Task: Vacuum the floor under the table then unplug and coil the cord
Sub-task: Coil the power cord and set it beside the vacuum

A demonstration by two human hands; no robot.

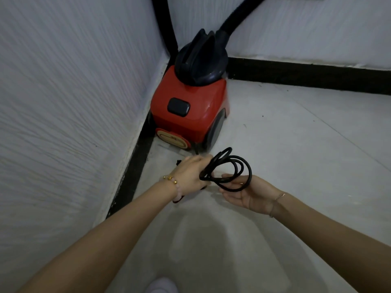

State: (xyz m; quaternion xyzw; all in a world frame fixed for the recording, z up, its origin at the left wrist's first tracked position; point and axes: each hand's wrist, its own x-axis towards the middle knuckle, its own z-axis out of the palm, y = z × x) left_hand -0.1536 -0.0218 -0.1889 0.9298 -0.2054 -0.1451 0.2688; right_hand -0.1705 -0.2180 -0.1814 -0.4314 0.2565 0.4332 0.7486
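Presently catalogued: one black rubber-sheathed power cord (229,169), gathered into several loose loops and held just above the pale tiled floor (285,144), a little in front of the red canister vacuum cleaner (190,115). By the way its loops hold their round form it looks light, pliant and faintly springy, so it would likely unwind if released; the surest hold is judged to be where all the strands cross and bunch, at the left side of the bundle. Left hand (190,172), back upward, fingers curled closed around that bunched section of the loops. Right hand (245,194), palm upward and mostly open, fingers spread loosely beneath the lower arc of the loops, cradling rather than clasping. The cord thus hangs between the two hands, touching both. A short black strand appears to run from the bundle toward the vacuum's rear; where the plug sits cannot be told. Beaded bracelet with gold pieces (172,182) on the left wrist; thin chain bracelet (279,196) on the right. Vacuum parked in the corner where two white textured walls (63,102) meet, black hose (234,20) rising from its dark top. Black skirting (306,76) along both walls.
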